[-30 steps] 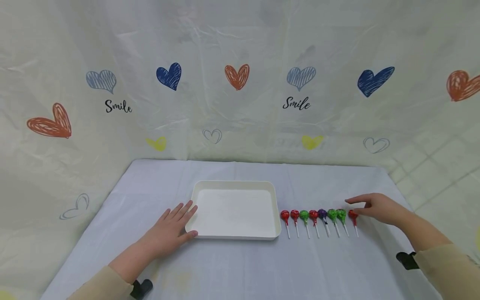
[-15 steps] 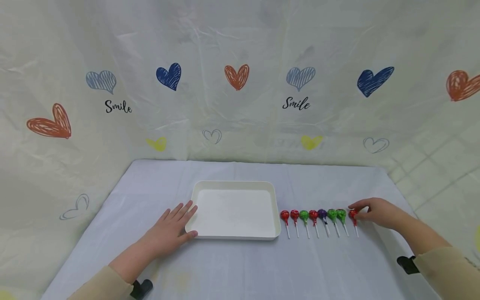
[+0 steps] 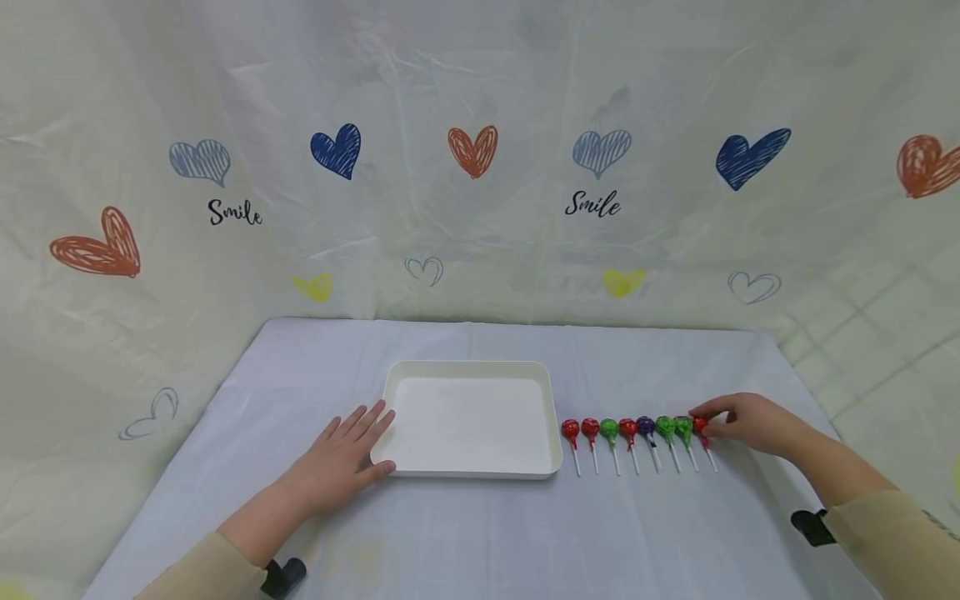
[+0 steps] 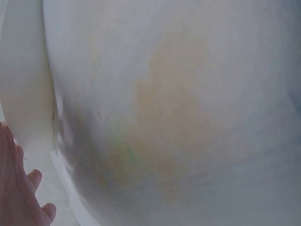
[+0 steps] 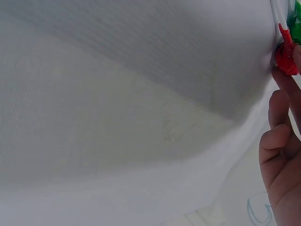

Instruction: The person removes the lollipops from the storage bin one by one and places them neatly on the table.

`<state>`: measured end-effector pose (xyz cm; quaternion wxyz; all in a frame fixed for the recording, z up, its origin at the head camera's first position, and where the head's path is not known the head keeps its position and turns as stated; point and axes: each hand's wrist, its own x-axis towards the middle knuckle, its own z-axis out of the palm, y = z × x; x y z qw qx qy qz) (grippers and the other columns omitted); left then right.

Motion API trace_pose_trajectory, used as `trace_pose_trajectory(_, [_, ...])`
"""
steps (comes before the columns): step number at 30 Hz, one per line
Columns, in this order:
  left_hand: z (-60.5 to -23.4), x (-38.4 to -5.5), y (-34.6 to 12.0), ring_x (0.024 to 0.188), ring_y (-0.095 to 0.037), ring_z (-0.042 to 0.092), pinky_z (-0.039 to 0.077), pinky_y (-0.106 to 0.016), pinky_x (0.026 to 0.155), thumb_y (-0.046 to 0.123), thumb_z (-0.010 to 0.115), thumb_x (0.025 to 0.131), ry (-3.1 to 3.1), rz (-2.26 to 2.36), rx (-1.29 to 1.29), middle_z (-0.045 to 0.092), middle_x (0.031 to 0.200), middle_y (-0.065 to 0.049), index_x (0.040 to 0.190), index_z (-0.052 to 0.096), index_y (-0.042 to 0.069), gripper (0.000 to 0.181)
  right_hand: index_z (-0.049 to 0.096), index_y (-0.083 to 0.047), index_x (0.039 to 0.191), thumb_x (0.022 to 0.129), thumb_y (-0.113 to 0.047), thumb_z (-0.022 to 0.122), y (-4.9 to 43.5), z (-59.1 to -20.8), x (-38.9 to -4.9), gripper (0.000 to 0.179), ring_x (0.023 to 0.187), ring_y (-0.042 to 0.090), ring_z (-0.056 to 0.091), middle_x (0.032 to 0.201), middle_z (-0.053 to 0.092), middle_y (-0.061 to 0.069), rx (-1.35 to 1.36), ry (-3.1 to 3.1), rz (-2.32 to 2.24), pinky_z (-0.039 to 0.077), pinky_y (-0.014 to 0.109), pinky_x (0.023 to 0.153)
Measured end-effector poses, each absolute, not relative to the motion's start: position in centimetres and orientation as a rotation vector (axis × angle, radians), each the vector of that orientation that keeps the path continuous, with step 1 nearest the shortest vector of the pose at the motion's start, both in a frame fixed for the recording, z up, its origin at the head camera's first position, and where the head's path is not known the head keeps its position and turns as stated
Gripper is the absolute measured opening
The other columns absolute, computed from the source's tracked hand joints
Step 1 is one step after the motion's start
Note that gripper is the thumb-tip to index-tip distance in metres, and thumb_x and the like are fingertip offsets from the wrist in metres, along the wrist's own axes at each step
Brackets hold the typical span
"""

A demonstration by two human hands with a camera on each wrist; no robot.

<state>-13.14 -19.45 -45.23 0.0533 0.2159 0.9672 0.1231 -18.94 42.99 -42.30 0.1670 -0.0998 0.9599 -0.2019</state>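
At the right end of a row, my right hand (image 3: 759,425) pinches a red lollipop (image 5: 284,61) by its wrapped head, between thumb and index finger. The other fingers are bent in the right wrist view. Beside this lollipop lies a green lollipop (image 3: 683,427), almost touching it. My left hand (image 3: 339,467) lies with fingers spread at the left side of a white rectangular tray (image 3: 472,476), its fingertips on the rim. Only part of that hand's fingers shows at the lower left of the left wrist view.
Between the tray and my right hand lie more lollipops in line, sticks toward me: red ones (image 3: 571,430), green ones (image 3: 608,430) and a purple one (image 3: 646,427). A white cloth (image 3: 465,542) covers the table. Behind it hangs a sheet (image 3: 525,83) printed with hearts.
My right hand has lowered its fingers onto the red lollipop, closed on its head, and shifted it slightly left, toward the green one. The left hand and tray have stayed still.
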Motion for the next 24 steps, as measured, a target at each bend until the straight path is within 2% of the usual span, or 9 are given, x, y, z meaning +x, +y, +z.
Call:
trace_pose_trajectory(6, [-45.1,-13.1,-19.3,0.15,-0.034,0.016,0.012,-0.06,0.118,0.059,0.052,0.097,2.928,0.378,0.644,0.016,0.166,-0.002,0.159,0.023,0.019,0.08,0.071,-0.009,0.122,0.088,-0.019,0.074,43.1,-42.3,-18.8,0.035,0.084,0.02,0.049,0.108,0.068,0.005,-0.289,2.72,-0.59,0.045,0.028,0.062])
trace_pose_trajectory(14, [-45.0,-13.1,-19.2,0.15,-0.034,0.016,0.013,-0.059,0.118,0.064,0.047,0.096,2.932,0.374,0.659,0.016,0.166,-0.002,0.159,0.023,0.019,0.081,0.067,-0.007,0.127,0.09,-0.02,0.073,43.2,-41.9,-18.6,0.04,0.086,0.02,0.05,0.113,0.068,0.009,-0.305,2.713,-0.601,0.048,0.027,0.063])
trace_pose_trajectory(24, [-45.3,-13.1,-19.4,0.149,-0.037,0.02,0.016,-0.061,0.116,0.065,0.046,0.096,2.969,0.373,0.708,0.021,0.164,-0.006,0.158,0.027,0.016,0.081,0.063,-0.004,0.131,0.094,-0.033,0.068,42.7,-41.1,-18.4,0.047,0.089,0.021,0.053,0.119,0.066,0.015,-0.276,2.773,-0.549,0.049,0.031,0.067])
